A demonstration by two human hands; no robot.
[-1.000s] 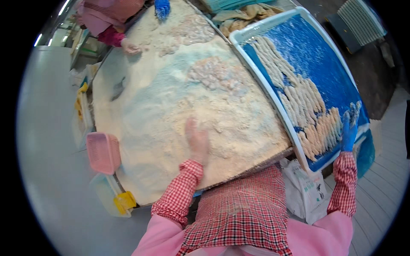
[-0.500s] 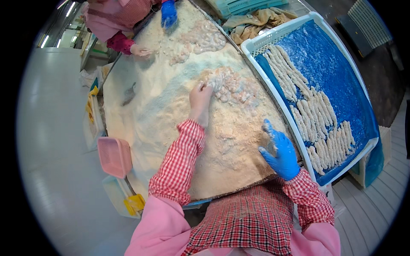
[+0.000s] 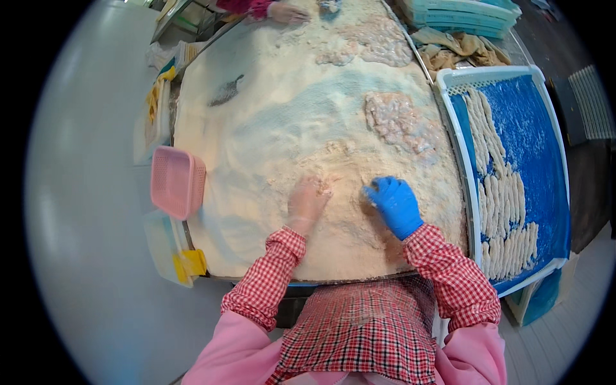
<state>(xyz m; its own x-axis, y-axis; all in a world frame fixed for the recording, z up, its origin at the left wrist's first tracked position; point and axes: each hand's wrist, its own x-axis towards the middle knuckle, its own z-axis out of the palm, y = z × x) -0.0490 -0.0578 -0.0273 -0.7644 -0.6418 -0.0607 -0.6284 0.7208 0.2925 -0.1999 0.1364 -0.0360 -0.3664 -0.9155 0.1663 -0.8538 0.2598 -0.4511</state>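
Floury white coating powder (image 3: 256,154) is spread thick over the worktable. My bare left hand (image 3: 309,204) is down in it near the table's middle, smeared by motion, with small pinkish raw bits at its fingertips. To its right, my blue-gloved right hand (image 3: 394,204) reaches into the powder with fingers curled inward; anything under them is hidden. Beyond my hands, a heap of raw pinkish meat pieces (image 3: 401,122) lies apart from both. On the right, long coated strips (image 3: 504,199) lie in rows on a blue-lined white tray (image 3: 476,218).
Another person's hand (image 3: 289,13) is at the far edge, near a second raw meat heap (image 3: 378,42). A pink basket (image 3: 178,183) stands at the left edge, above a yellow item (image 3: 190,263). Crumpled cloth (image 3: 462,48) and stacked teal trays (image 3: 459,16) are at the far right.
My left hand has come back from the meat heap to the powder nearer me. My right hand has moved left beside it, its fingers going from spread to curled. The view has shifted.
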